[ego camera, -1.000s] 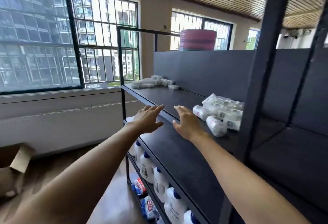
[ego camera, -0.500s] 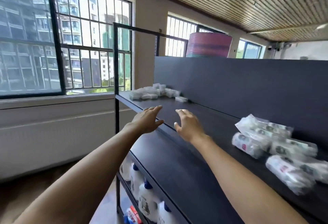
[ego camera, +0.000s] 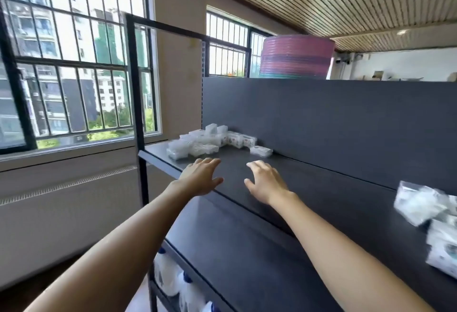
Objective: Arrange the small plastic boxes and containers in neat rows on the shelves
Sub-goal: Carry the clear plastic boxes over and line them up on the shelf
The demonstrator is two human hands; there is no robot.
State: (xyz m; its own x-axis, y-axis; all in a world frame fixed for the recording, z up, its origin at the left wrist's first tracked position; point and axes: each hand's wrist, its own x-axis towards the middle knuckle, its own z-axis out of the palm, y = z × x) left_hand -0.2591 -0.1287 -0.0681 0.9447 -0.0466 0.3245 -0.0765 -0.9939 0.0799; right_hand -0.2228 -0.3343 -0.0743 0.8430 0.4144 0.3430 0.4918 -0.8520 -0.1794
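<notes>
Closing in on the far end of the shelf (ego camera: 247, 225), both of my arms are reaching farther along it than they were a second ago, and the heap of small plastic boxes (ego camera: 197, 142) is now sitting much larger ahead of my fingertips. At the right edge of view, the wrapped packets (ego camera: 430, 215) are sliding out of sight, blurred.

I am holding my left hand (ego camera: 201, 178) over the front lip of the shelf, fingers straight and loosely spread, gripping nothing. I am keeping my right hand (ego camera: 265, 181) beside it over the dark board, fingers slightly bent at the tips, likewise empty. Whether either palm is touching the board, I cannot tell.

The boxes are lying in a loose jumble at the window end of the shelf, against the back panel (ego camera: 333, 123); a few labelled ones (ego camera: 241, 139) are trailing off to the right, and one box (ego camera: 261, 150) is sitting apart from the rest. None is standing in a row yet.

By my reckoning the sorting is not yet begun: I am closing the gap, and the heap is near but not yet within my touch. A stack of pink basins (ego camera: 296, 56) is resting atop the back panel, and white jugs (ego camera: 168, 277) are standing on the tier below.
</notes>
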